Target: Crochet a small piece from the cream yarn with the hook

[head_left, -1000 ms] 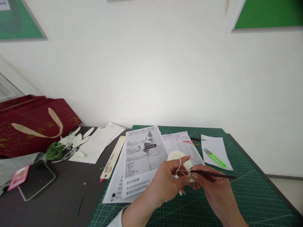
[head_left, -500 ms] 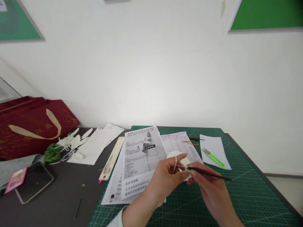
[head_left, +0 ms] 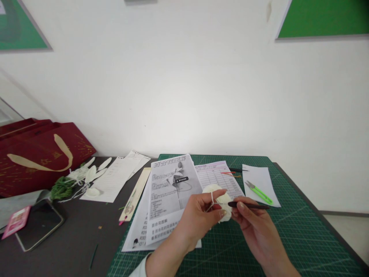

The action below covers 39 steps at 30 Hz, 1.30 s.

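Note:
Between my hands is a small white crochet piece (head_left: 224, 199), pinched by my left hand (head_left: 203, 213), with white yarn (head_left: 212, 197) looped over the raised index finger. My right hand (head_left: 255, 221) grips a crochet hook (head_left: 250, 206) by its dark handle; the hook's tip points left at the crochet piece, its very end too fine to make out. Just behind them a round white ball of yarn (head_left: 211, 188) rests on the papers. A printed pattern sheet (head_left: 164, 192) with a flower picture lies left of my hands.
Green thread snips (head_left: 259, 192) lie on white paper (head_left: 256, 173) at the right of the green cutting mat (head_left: 300, 227). To the left are white crocheted petals (head_left: 95, 175), green yarn (head_left: 62, 187), a phone (head_left: 40, 227), a pink card (head_left: 17, 222) and a red gift bag (head_left: 37, 157).
The hook has turned more level, its handle end now nearer my right hand. The white crochet piece shows more of its face between my hands. The view has shifted slightly.

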{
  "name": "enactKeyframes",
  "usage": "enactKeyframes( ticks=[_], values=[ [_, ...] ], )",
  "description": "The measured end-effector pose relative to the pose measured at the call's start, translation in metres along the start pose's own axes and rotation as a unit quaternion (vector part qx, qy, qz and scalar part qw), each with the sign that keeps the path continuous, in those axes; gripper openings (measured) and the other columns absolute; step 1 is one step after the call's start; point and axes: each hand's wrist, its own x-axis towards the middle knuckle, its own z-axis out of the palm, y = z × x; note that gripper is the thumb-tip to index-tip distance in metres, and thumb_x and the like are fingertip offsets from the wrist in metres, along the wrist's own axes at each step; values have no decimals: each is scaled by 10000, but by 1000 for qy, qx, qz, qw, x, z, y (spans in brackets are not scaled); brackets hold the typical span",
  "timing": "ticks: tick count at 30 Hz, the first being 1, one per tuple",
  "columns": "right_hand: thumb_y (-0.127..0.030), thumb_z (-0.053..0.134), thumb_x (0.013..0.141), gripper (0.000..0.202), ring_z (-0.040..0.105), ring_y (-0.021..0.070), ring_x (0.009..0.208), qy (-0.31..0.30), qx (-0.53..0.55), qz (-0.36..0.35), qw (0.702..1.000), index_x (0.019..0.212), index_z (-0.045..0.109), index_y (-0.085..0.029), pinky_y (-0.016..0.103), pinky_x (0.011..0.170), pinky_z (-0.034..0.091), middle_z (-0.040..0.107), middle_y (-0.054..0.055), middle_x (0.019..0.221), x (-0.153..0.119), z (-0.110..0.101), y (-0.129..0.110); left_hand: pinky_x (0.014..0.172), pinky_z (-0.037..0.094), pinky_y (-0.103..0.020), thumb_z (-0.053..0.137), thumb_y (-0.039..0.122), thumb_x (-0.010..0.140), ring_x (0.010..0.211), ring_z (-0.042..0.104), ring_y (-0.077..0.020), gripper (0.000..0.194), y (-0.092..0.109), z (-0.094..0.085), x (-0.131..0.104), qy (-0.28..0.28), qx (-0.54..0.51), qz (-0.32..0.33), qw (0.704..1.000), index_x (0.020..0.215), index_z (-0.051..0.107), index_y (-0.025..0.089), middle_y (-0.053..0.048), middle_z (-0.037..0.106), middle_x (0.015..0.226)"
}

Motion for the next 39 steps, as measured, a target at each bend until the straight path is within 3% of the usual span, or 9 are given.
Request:
enactKeyframes(
  ticks=[11, 25, 34, 39],
  values=[
    [-231, 836, 652, 168, 702, 130, 626, -17, -31, -50, 998, 799, 769, -183, 190, 626, 590, 774, 43, 749, -2, -3, 4, 683, 396, -236, 871, 235, 535, 647, 530, -95, 477, 2, 1, 0, 4, -36, 6, 999, 999, 765, 206, 21, 663, 675],
    [-237, 821, 679, 166, 681, 101, 574, -19, 28, 9, 999, 816, 765, -161, 167, 604, 580, 753, 31, 663, -1, -2, 0, 629, 361, -222, 816, 104, 528, 624, 471, -87, 478, -1, -3, 0, 18, -7, -7, 1000, 992, 774, 209, 13, 629, 659],
    [-249, 831, 657, 168, 720, 147, 655, -4, -63, -84, 994, 805, 773, -197, 197, 646, 592, 778, 49, 771, -4, -4, 4, 566, 340, -204, 785, 68, 554, 560, 440, -66, 582, -3, -5, 0, 19, 21, 4, 1000, 1109, 719, 232, 46, 542, 609],
    [-240, 802, 689, 153, 718, 176, 661, 12, -132, -166, 977, 838, 778, -210, 245, 634, 597, 773, 63, 773, -10, -4, 11, 544, 318, -195, 788, 88, 580, 556, 432, -60, 641, -7, -5, 0, 22, 27, 14, 999, 1189, 666, 245, 48, 532, 626]
  ],
)
